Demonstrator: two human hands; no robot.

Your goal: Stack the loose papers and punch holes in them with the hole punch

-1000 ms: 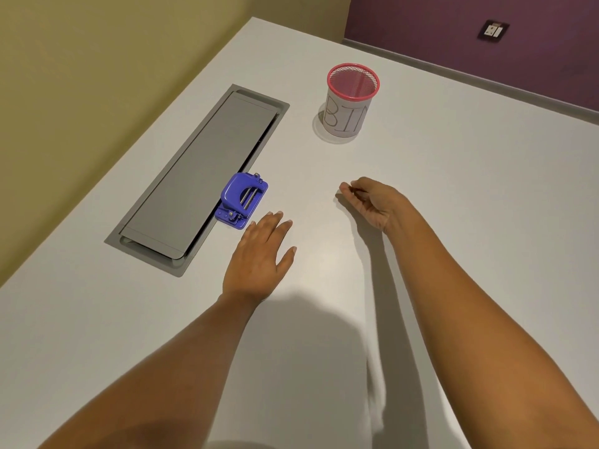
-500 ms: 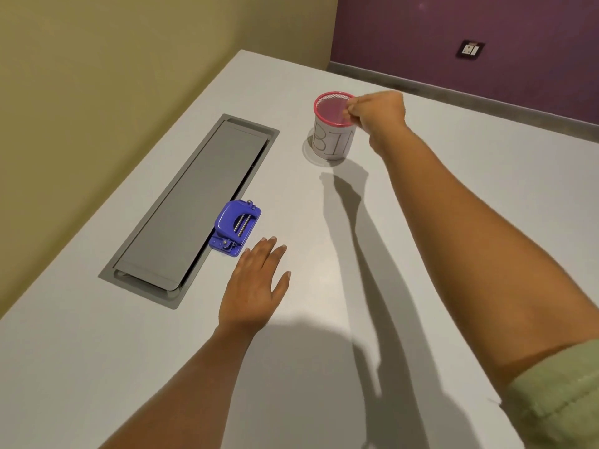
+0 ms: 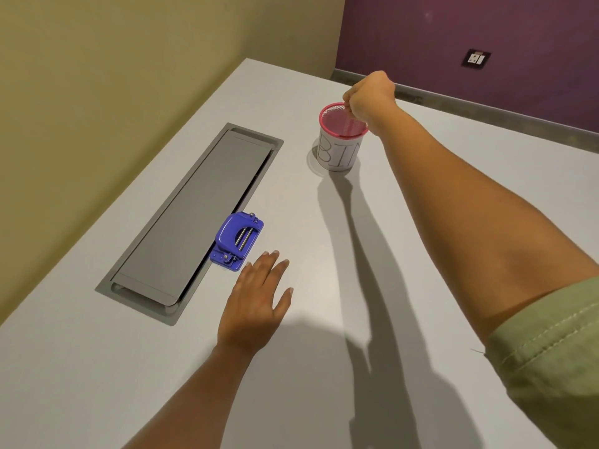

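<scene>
A blue hole punch (image 3: 236, 242) sits on the white table (image 3: 324, 254), at the right edge of a grey hatch. My left hand (image 3: 259, 299) lies flat on the table just right of and below the punch, fingers straight, not touching it. My right hand (image 3: 369, 95) hangs over the far rim of a small pink-rimmed mesh cup labelled BIN (image 3: 338, 153), fingertips pinched together and pointing down into it. I see nothing between those fingertips. No papers are in view.
A long grey hatch lid (image 3: 194, 215) is set into the table on the left. A yellow wall runs along the table's left edge and a purple wall with a socket (image 3: 475, 59) stands behind it. My right arm stretches across the table's right half.
My right hand rose from the table's middle and reached to the bin, now with fingertips over its opening. My left hand stayed flat beside the punch. The view tilted slightly.
</scene>
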